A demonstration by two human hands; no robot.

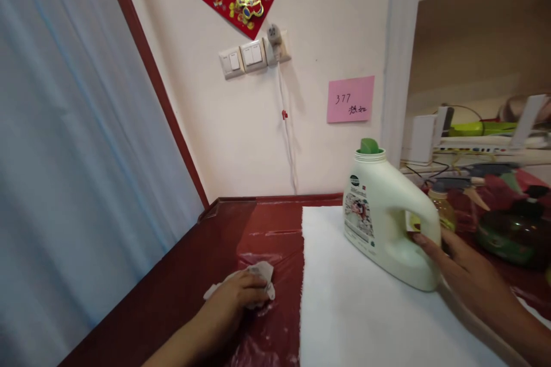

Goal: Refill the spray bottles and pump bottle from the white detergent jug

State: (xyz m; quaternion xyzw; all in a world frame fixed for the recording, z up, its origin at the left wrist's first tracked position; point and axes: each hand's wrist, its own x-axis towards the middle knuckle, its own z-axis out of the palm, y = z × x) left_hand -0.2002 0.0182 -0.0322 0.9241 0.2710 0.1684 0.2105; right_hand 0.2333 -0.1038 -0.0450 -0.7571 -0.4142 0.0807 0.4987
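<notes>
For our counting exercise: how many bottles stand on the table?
3: a white detergent bottle touched by the right hand; a small yellow bottle behind it; a blurry dark green one on the right. Clutter may hide more.

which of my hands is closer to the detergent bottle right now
Right. The right hand has its fingertips at the handle of the detergent bottle. The left hand is well off to the bottle's left, pressing a crumpled tissue on the red table.
</notes>
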